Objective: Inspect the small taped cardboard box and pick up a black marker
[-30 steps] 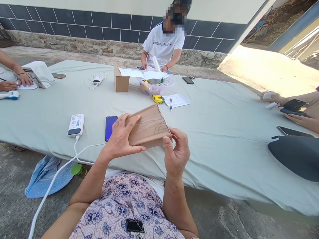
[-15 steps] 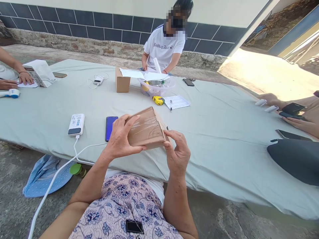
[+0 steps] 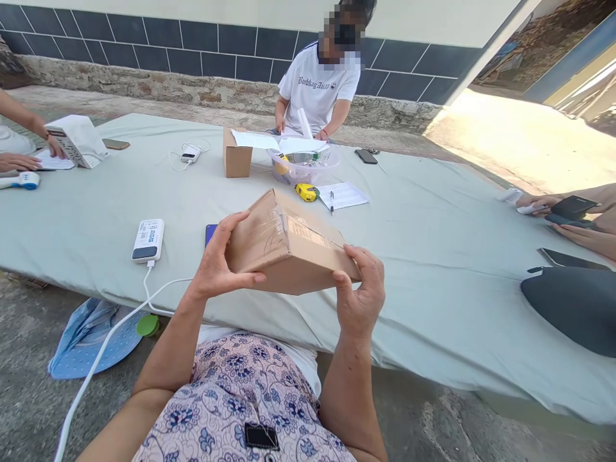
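- The brown box [image 3: 308, 269] is right between the two hands. It is to the right of the left hand [image 3: 212, 263] and to the left of the right hand [image 3: 363, 295].
- No hand is nearer, because both hands touch the box.
- The left hand grips the left end. Its fingers are on the far side, and its thumb is on the near side.
- The right hand pinches the right end. Its fingers go over the top edge, and its thumb is on the side close to the person.
- The box looks longest from one hand to the other. Part of it is turned away, so I cannot be sure.
- The box is tipped, with one corner poking up between the hands. A shiny strip [image 3: 315, 232] is on the side near the right hand.
- I cannot tell if the bottom touches the cloth [image 3: 433, 256].
- A phone [image 3: 210, 234] peeks out just past the left hand. A white charger [image 3: 147, 240] lies farther to that hand's left.
- Past both hands, beyond the box, are a yellow tape measure [image 3: 307, 192] and a paper [image 3: 353, 194] with a pen [image 3: 332, 201] on it.
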{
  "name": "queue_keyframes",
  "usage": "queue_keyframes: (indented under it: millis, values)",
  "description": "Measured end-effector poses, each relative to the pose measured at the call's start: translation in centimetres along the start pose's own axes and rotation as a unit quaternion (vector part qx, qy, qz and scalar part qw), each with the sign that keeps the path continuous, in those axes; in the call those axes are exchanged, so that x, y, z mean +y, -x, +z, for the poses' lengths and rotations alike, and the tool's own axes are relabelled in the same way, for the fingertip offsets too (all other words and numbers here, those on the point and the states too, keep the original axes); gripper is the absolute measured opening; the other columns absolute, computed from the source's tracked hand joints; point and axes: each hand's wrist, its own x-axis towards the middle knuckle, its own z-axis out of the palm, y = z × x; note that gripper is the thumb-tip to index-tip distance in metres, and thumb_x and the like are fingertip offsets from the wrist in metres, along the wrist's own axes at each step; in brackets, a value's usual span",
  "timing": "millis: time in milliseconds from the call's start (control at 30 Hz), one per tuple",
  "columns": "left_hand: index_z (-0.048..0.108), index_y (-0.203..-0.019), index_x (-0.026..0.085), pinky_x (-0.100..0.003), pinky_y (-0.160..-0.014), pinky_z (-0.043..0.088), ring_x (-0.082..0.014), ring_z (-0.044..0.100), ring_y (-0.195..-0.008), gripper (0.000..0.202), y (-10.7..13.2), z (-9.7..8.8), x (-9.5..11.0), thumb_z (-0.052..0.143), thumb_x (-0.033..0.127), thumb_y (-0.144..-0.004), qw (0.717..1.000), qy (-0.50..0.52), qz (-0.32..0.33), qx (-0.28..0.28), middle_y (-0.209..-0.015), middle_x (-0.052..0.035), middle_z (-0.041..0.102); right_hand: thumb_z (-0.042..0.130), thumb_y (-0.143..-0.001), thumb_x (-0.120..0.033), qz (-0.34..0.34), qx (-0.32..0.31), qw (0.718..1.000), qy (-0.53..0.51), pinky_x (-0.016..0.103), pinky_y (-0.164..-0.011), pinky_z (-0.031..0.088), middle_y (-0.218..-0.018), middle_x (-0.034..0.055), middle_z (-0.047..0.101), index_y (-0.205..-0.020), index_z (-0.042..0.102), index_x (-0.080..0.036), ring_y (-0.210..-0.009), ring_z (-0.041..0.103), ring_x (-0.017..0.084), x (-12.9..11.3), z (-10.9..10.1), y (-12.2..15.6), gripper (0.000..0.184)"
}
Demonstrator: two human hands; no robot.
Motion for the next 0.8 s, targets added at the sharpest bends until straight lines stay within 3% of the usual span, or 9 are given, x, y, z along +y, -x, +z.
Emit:
queue_keyframes:
  millis: [300, 633, 800]
  values:
    - [0.043, -0.149, 0.037, -0.056, -0.12, 0.036, -0.0363, 0.048, -0.14, 0.101, -0.2, -0.4, -0.8, 0.086, 0.068, -0.062, 0.992, 0.122, -0.024, 0.021, -0.148, -0.0101, 0.052, 0.062, -0.079, -0.081, 0.114, 0.042, 0.984, -0.132, 0.057, -0.107, 0.048, -0.133, 0.014, 0.064, -0.133, 0.064, -0.022, -0.126, 0.061, 0.035, 0.9, -0.4, 0.0, 0.08]
    - [0.044, -0.148, 0.036, -0.054, -0.114, 0.044, -0.0351, 0.057, -0.131, 0.099, -0.4, -0.3, -1.4, 0.085, 0.067, -0.063, 0.977, 0.199, -0.069, 0.021, -0.138, -0.0094, 0.062, 0.061, -0.081, -0.079, 0.131, 0.036, 0.966, -0.221, 0.053, -0.095, 0.054, -0.128, 0.0129, 0.066, -0.131, 0.063, -0.025, -0.12, 0.064, 0.035, -0.1, -0.4, -0.5, 0.073]
    - [0.045, -0.146, 0.036, -0.048, -0.105, 0.052, -0.0326, 0.062, -0.124, 0.096, -0.4, 0.2, -1.7, 0.085, 0.065, -0.064, 0.963, 0.248, -0.101, 0.034, -0.133, -0.0081, 0.064, 0.069, -0.079, -0.073, 0.141, 0.04, 0.956, -0.252, 0.05, -0.095, 0.053, -0.126, 0.0113, 0.067, -0.13, 0.064, -0.026, -0.119, 0.064, 0.034, -0.2, -0.3, -0.5, 0.07]
